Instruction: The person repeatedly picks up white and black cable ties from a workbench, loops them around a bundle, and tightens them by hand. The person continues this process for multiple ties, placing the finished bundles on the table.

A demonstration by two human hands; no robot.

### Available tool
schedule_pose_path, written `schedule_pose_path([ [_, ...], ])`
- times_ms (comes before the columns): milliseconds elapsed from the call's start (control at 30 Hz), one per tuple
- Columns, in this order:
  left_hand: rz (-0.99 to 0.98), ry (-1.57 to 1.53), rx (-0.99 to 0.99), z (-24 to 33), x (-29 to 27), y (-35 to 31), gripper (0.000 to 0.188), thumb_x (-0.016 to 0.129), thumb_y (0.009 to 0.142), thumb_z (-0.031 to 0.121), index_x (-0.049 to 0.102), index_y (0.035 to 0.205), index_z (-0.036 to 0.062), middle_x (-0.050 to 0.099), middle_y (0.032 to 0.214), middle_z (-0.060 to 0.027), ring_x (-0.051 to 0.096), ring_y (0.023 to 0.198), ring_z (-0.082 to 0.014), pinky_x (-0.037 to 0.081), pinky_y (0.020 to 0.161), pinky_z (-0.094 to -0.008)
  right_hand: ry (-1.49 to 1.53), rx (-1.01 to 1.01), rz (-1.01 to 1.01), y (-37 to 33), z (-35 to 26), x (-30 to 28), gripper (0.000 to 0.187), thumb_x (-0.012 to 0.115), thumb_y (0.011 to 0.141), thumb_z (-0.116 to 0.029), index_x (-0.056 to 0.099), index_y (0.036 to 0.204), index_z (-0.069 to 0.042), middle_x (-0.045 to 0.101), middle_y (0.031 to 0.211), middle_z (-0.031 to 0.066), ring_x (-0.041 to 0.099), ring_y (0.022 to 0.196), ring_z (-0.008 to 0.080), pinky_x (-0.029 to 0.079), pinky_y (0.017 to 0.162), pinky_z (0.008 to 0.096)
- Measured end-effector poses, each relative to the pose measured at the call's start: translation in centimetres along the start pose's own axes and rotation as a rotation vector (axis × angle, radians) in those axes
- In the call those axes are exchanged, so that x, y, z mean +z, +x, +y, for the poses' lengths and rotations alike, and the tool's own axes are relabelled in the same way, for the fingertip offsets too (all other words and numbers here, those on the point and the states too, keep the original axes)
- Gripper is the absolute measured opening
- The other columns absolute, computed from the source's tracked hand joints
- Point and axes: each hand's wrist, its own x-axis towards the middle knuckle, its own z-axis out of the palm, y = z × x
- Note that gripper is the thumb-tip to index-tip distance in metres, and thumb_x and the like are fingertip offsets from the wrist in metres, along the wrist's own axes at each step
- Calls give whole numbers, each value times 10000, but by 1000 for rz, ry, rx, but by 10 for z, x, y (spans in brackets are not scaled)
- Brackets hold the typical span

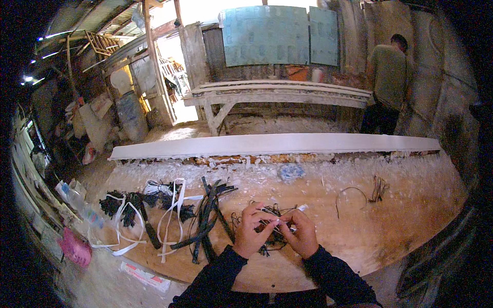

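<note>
Over the wooden table (400, 220), my left hand (250, 231) and my right hand (302, 233) meet with fingertips pinched together. Between them is a thin white strand (278, 220), too small to make out fully. A tangle of thin black cord (272, 247) lies beneath and behind both hands, partly hidden by them. Just left of my left hand are long black strips (205, 226), crossing one another. Farther left lie looped white strips (167, 233), a dark-handled tool (151, 231) and dark bundles of frayed strands (120, 205).
A long white board (277, 145) runs along the table's far edge, with pale residue before it. Crumpled clear-blue plastic (291, 172) and a dark cord bundle (379, 190) lie on the table. Beyond stand a bench (287, 88) and another person (389, 77), back turned.
</note>
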Motion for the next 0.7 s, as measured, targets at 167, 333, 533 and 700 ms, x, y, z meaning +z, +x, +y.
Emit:
schedule_pose_path([
  [167,33,-133,-8,-2,7,-4,424,609,753,11,365,1100,3,561,948,-77,551,894,-147,476,680,-253,32,15,-18,-1,4,2,131,603,740,-70,516,833,-39,549,773,122,556,711,277,444,635,326],
  [333,92,52,162,-9,6,3,384,617,764,37,395,1076,13,589,873,-79,573,752,-142,475,603,-206,192,96,-80,-2,8,4,122,582,780,-100,494,847,-47,536,756,73,539,712,211,431,659,294],
  [533,-26,-343,-189,7,0,4,84,586,803,72,554,861,21,565,807,-43,556,700,-104,475,541,-204,834,385,-305,2,-1,-4,117,535,852,-184,486,828,-81,524,747,6,521,719,118,430,673,261],
  [700,-80,-334,-198,7,1,3,81,569,819,92,565,859,21,551,827,-30,546,685,-89,471,533,-191,1101,525,-367,5,0,-7,139,569,832,-210,511,825,-83,553,747,15,543,705,114,438,665,239],
])
